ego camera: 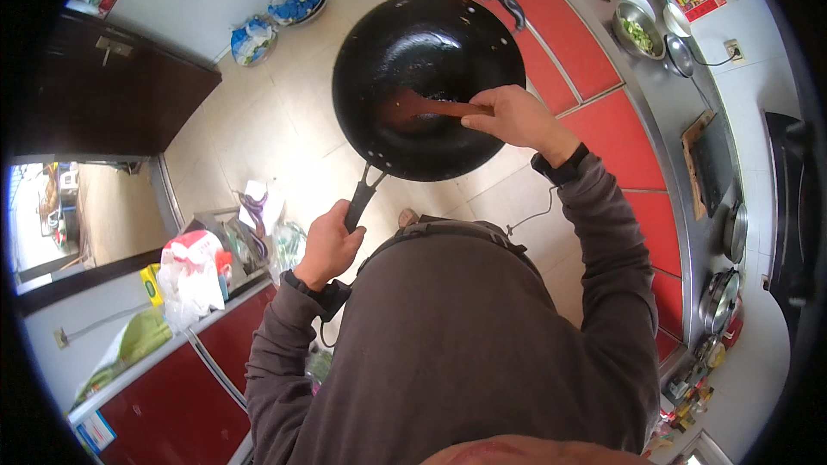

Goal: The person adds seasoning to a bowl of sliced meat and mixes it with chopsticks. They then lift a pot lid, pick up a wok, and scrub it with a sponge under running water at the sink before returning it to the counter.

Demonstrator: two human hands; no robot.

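A large black wok (426, 32) hangs in the air in front of my body, above the tiled floor. My left hand (330, 242) is wrapped around its long black handle (362, 201). A smaller loop handle (508, 8) sticks out from the far right of the rim. My right hand (513, 115) reaches over the near right rim and grips a reddish-brown spatula (446, 107), probably wooden. The spatula's broad end lies low inside the wok. Dark, shiny residue coats the wok's inner surface. Both wrists wear black bands.
A steel counter (665, 103) over red cabinets (610, 132) runs along my right, bearing a metal bowl of chopped greens (636, 35) and a ladle (678, 55). Bagged bins (294, 3) stand by the far wall. Plastic bags (194, 278) and eggplants (255, 213) lie at left.
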